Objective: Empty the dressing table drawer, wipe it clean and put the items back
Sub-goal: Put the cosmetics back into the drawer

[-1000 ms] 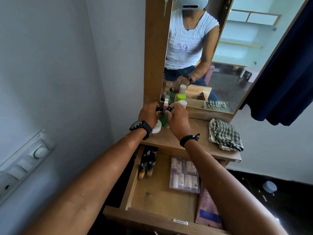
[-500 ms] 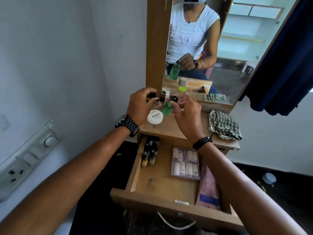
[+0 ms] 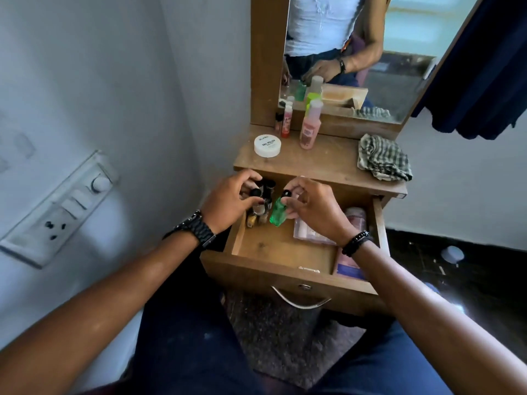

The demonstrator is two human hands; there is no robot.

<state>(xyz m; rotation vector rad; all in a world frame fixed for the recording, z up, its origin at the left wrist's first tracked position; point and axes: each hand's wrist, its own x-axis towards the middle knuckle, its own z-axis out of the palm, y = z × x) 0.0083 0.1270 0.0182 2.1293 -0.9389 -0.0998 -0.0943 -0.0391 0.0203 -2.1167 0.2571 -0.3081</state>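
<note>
The wooden drawer (image 3: 285, 273) of the dressing table stands pulled open. My right hand (image 3: 310, 208) grips a small green bottle (image 3: 278, 212) with a black cap, tilted above the drawer's back left part. My left hand (image 3: 228, 201) is closed on a small black-capped bottle (image 3: 258, 208) just above a cluster of little dark-capped bottles (image 3: 263, 195) in the drawer's back left corner. A clear tray of small vials (image 3: 309, 233) and a pink packet (image 3: 353, 258) lie in the drawer's right half, partly hidden by my right wrist.
On the table top (image 3: 322, 163) stand a white nail polish remover jar (image 3: 267, 145), a pink bottle (image 3: 309, 129), a slim red tube (image 3: 286, 122) and a checked cloth (image 3: 383, 161). A mirror (image 3: 399, 67) rises behind. A switch panel (image 3: 60, 206) is on the left wall.
Both hands came down from the table top to the open drawer. My right hand carried the green bottle down, my left a small black-capped one. My view tilted downward.
</note>
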